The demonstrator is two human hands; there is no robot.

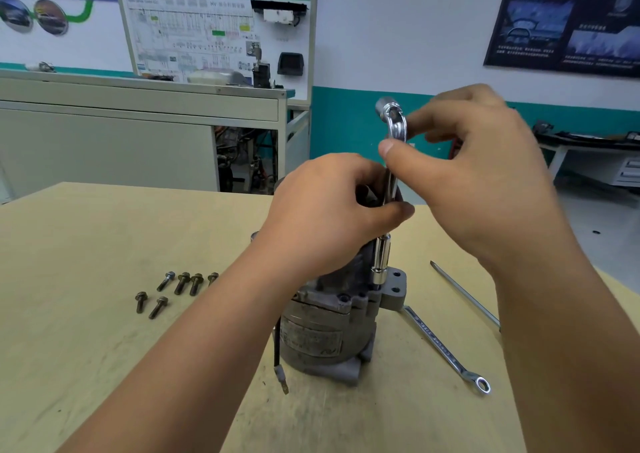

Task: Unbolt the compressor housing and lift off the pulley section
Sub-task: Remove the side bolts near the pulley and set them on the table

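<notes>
the compressor [325, 328] stands on end near the middle of the table [104, 366], right in front of you, so the housing bolts face up and the tool can drop straight onto them. your l-shaped socket wrench [388, 189] stands upright, its lower socket seated on the flange at the top of the housing, beside the mounting ear. your left hand [332, 217] is curled round the shaft about halfway up, likely to hold it plumb over the bolt head. your right hand [478, 175] pinches the chrome bend at the top between thumb and fingers, a light grip that suits spinning a loosened bolt more than breaking a tight one. both hands are clamped on the same tool, close together.

six bolts [173, 291] lie in a loose group on the table to your left, apart from the compressor, where they won't roll under the work. a combination wrench [446, 345] lies to the right, one end tucked against the base, with a thin steel rod [464, 293] just beyond it. a black wire [277, 352] with a terminal hangs down the front of the body.

you can't tell from here which end carries the pulley section.

as for writing: the wrench shank is stamped and the compressor has a label, both too blurred to read. on the training board [214, 26] behind, only "hv" is legible; the dark poster [568, 19] can't be read.
</notes>
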